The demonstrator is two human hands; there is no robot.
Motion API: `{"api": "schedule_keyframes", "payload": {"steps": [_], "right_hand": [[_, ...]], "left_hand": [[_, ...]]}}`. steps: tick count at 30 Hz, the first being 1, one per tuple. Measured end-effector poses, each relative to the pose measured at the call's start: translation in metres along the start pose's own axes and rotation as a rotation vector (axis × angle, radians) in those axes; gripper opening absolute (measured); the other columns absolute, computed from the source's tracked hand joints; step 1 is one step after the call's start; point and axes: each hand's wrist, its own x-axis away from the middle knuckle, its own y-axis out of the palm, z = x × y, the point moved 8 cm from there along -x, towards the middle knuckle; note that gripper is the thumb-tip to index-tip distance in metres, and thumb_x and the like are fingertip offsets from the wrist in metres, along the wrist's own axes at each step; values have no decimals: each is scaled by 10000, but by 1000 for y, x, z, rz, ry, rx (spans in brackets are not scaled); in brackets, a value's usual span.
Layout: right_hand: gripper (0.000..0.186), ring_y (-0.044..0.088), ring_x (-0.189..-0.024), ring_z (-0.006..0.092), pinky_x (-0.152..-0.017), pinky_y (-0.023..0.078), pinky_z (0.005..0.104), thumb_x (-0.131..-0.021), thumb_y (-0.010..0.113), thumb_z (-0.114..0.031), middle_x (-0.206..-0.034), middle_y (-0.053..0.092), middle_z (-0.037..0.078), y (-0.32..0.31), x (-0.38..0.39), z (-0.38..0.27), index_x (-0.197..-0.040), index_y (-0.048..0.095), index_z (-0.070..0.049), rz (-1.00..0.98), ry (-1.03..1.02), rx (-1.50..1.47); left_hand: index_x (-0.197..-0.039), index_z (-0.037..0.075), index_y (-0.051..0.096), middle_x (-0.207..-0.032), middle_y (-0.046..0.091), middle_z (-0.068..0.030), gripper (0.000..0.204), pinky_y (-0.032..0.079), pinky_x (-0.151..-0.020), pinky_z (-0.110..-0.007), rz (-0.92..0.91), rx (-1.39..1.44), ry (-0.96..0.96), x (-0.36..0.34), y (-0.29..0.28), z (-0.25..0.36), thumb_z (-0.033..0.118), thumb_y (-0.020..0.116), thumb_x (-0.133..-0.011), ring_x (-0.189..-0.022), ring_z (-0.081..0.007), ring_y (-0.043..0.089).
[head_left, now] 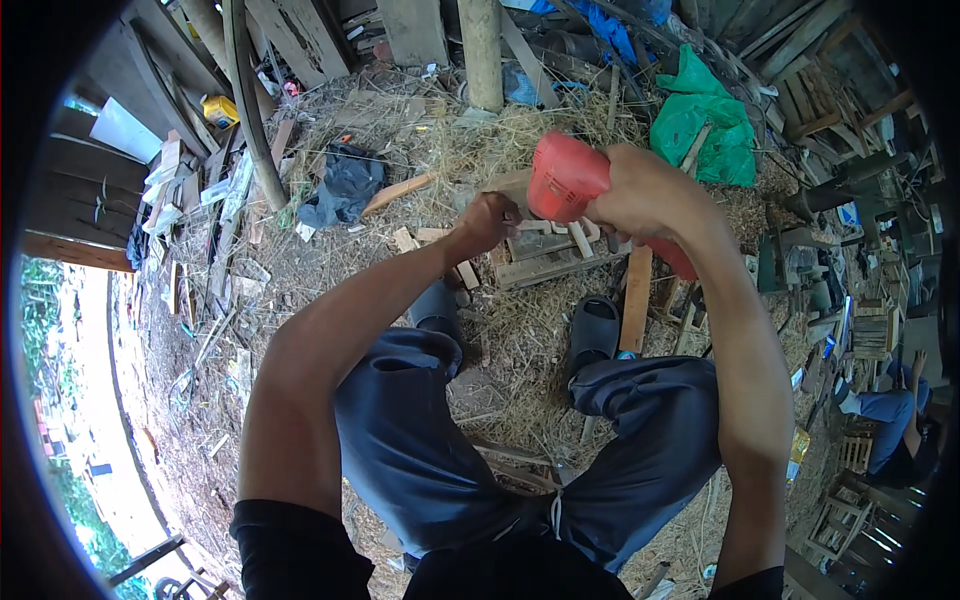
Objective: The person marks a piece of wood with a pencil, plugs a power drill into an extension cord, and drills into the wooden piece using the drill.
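While your R hand [645, 185] wraps the red power tool [568, 180], your L hand [487, 222] sits just left of it, fingers curled; can't tell if it's holding anything. Tool's prob. hefty, hard-shelled; best held by its grip. Wood frame [560, 267] nr both hands.

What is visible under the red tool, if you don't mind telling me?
Wooden pieces show beneath the red tool held in the right hand; whatever lies directly behind both is covered.
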Motion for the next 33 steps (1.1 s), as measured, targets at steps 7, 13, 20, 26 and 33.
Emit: {"api": "schedule_keyframes", "payload": {"steps": [7, 13, 20, 26, 33], "right_hand": [[199, 668, -570, 267, -526, 531, 380, -654, 550, -49, -650, 645, 191, 1, -1, 2, -769, 619, 99, -13, 3, -15], [206, 662, -553, 252, -512, 529, 371, -653, 562, -57, -646, 648, 178, 2, -3, 2, -781, 638, 85, -49, 7, 35], [179, 665, -571, 240, -543, 529, 374, -662, 561, -68, -641, 651, 151, -1, 1, 2, -756, 629, 67, -3, 29, -3], [167, 665, -582, 229, -566, 525, 366, -676, 558, -81, -638, 652, 141, -1, -1, 2, -748, 630, 52, -45, 14, 29], [191, 676, -621, 242, -601, 530, 365, -668, 572, -89, -650, 657, 160, -3, 3, 0, -774, 645, 51, -43, 27, 67]], "left_hand": [[-848, 37, 698, -860, 676, -112, 258, 522, -727, -349, -18, 19, -16, 0, -1, 2, 93, 796, -615, -794, -246, 657], [-868, 39, 686, -837, 663, -110, 277, 522, -717, -352, -18, 17, 52, 2, -2, 5, 98, 799, -622, -791, -247, 656], [-862, 43, 679, -813, 654, -101, 253, 523, -678, -334, -37, 58, 66, 5, -14, -1, 118, 801, -653, -746, -222, 649], [-866, 41, 673, -803, 652, -94, 224, 531, -653, -320, -11, 16, 169, 8, -14, 5, 114, 782, -684, -710, -213, 649], [-853, 33, 666, -801, 650, -103, 196, 531, -643, -326, -22, -2, 94, 7, -11, 0, 109, 762, -700, -711, -224, 652]]}}
